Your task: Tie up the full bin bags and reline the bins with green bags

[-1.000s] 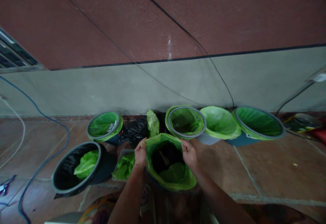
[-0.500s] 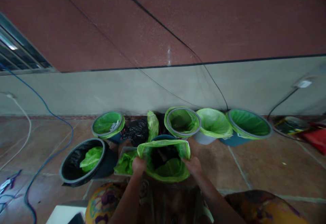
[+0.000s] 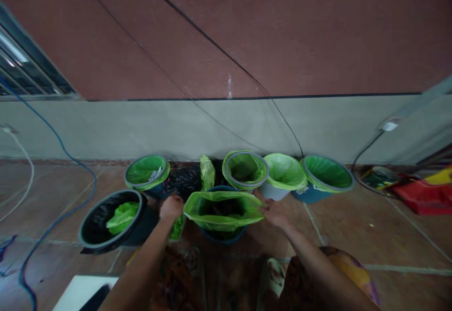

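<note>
A light green plastic garbage bag [image 3: 226, 224] is stretched wide in front of me, its mouth facing up. My left hand [image 3: 172, 207] is closed at the bag's left corner. At the right corner, the fingers of my right hand [image 3: 274, 212] pinch the rim. Beneath the bag stands a blue bucket [image 3: 221, 241], its rim showing in front and behind; how deep the bag sits in it is hidden. Something dark, hard to make out, shows inside the bag. Behind my left hand, a tray holding green plastic [image 3: 177, 226] is partly covered.
Along the wall stand bins lined with green bags: one at left [image 3: 146, 172], several at right, including a white one [image 3: 282, 174]. A black bag [image 3: 183, 179] lies between. A dark bin [image 3: 116, 221] sits left. A blue cable [image 3: 63, 221] crosses the floor; a red bag [image 3: 420, 198] lies right.
My hands have moved apart, pulling the bag's mouth wider and flatter. The blue bucket's front rim now shows below the bag. The view has shifted slightly to the right.
</note>
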Motion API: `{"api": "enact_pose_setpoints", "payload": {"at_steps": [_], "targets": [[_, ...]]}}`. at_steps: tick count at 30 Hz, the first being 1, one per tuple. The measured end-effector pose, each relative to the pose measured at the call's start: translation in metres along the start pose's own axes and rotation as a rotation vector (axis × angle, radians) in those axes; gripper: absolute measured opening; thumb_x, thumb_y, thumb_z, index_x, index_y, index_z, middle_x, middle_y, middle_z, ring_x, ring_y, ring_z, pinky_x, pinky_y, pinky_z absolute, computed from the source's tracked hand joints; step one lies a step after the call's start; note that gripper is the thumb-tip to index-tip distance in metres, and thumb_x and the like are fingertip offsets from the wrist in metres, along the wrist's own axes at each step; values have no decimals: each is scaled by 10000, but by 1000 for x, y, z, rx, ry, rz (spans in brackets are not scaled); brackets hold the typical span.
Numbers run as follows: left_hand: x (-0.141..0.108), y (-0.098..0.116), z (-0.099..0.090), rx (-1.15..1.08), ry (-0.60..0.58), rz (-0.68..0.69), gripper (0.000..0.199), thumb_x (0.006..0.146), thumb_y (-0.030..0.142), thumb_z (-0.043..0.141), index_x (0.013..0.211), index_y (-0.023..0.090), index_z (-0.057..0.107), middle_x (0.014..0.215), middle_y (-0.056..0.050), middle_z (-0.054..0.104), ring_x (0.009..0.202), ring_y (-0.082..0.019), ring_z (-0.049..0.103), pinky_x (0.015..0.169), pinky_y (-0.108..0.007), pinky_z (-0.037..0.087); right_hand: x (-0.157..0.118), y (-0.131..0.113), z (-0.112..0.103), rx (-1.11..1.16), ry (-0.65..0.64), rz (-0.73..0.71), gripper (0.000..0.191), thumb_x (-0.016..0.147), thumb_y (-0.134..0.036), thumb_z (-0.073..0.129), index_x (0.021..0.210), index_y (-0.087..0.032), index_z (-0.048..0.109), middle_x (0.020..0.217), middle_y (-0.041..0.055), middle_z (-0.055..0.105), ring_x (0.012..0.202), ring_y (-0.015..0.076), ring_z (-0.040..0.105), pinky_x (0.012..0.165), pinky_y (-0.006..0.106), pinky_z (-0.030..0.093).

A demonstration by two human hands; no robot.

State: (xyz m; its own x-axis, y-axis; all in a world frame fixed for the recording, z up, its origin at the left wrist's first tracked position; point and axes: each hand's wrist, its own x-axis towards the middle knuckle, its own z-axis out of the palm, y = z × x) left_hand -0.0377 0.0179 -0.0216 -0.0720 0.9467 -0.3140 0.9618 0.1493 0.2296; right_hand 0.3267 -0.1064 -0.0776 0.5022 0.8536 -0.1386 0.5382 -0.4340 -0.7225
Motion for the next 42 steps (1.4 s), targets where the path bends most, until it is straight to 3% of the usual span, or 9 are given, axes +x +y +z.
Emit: {"api": "enact_pose_setpoints", "payload": {"at_steps": [5,9,16,23,28,34,36,39,42], "targets": [[7,31,0,92,91,140,559,836,410,546,1332,154,512,1243,-173,629,1168,-280,584,943,-351,447,15,-50,-14,-496,-86,-358,485,786,-301,626,1240,-136,584,1179,176,647,1093,287,593,917,372,441],[10,65,26,163,58,292,723,735,314,664,1410,245,415,1458,-136,449,1319,-323,415,1046,-499,350,22,-76,23,-586,-208,-537,553,760,-276,656,1291,-167,550,1264,146,608,1196,292,527,1001,402,392],[47,57,55,168,-112,176,403,810,120,491,1182,189,630,1144,-156,676,1082,-283,629,891,-375,468,48,-67,71,-606,-288,-301,280,837,-173,531,1067,-145,688,1028,143,721,999,264,657,848,342,464],[69,62,31,95,151,235,295,877,200,428,957,220,711,1009,-95,719,949,-225,668,787,-284,473,81,-84,56,-316,-19,-259,239,837,-193,491,923,-223,712,925,36,737,841,178,660,727,256,442],[76,67,30,39,179,195,296,884,204,416,938,210,707,1006,-99,711,923,-225,663,765,-285,467,86,-73,45,-333,21,-154,228,837,-196,492,898,-207,711,841,46,727,732,173,643,669,263,426],[63,75,14,-81,236,259,277,885,209,459,1033,179,691,1082,-96,693,995,-204,638,879,-280,459,63,-87,25,-385,150,-373,292,850,-211,503,1081,-166,676,1095,102,670,1013,225,600,892,312,420],[43,79,11,-152,104,430,293,876,257,503,1099,177,675,1099,-76,696,1009,-190,633,915,-265,456,42,-98,21,-348,5,-536,294,851,-257,539,1102,-180,670,1107,90,664,1058,227,580,946,328,404],[3,82,24,-144,-276,706,495,791,358,638,1255,187,604,1219,-74,664,1106,-231,608,973,-294,446,5,-102,25,-324,-479,-733,415,759,-339,687,1155,-219,655,1143,65,665,1068,220,591,959,329,417],[-30,79,50,61,-465,793,801,616,345,793,1358,225,514,1365,-98,572,1240,-323,525,1064,-417,380,-25,-87,42,-516,-778,-721,721,589,-344,824,1257,-191,600,1241,130,630,1135,305,573,1001,434,407]]}}
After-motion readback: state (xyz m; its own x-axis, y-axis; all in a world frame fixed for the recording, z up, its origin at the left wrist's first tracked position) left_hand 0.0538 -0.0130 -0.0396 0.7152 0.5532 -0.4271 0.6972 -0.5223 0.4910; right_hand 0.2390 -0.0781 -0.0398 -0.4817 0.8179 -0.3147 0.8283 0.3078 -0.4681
